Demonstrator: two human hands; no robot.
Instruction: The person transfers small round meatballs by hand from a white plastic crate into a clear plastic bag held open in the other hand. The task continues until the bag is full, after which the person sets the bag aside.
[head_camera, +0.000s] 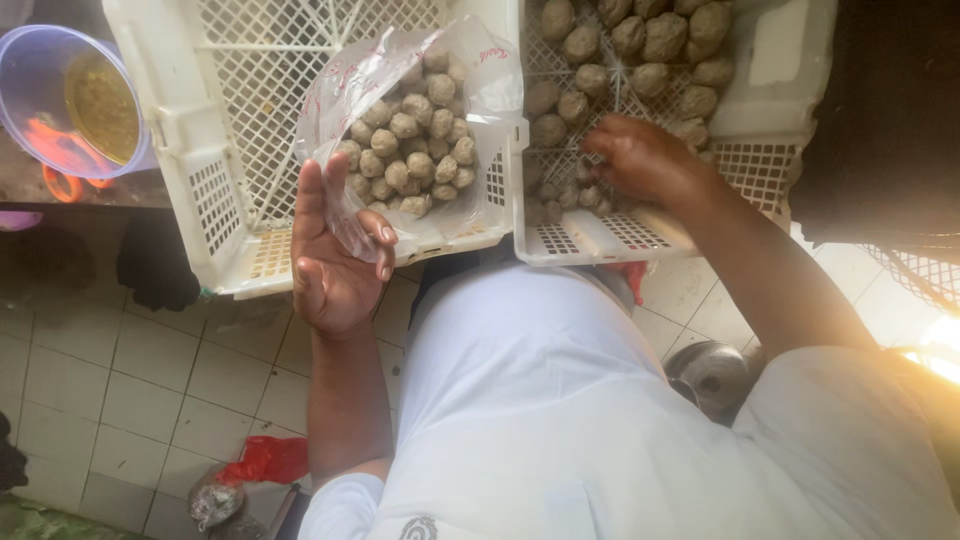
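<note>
The person's left hand (335, 255) is raised at the near edge of a white plastic crate (190, 150), palm turned up, its fingers (310, 195) pinching the rim of a clear plastic bag (400, 90) to hold it open. The bag lies inside this left crate and is filled with small brownish balls (415, 150). Just to the right stands a second white crate (600, 235), its lattice floor strewn with more brown balls (640, 45), larger at the far side. The right hand (645, 160) reaches into this crate, fingers curled down among the small balls near its front edge; whether they grip one I cannot tell. Far left, a clear purple bowl (40, 90) sits by the crates. Pale floor tiles (150, 370) show below.
</note>
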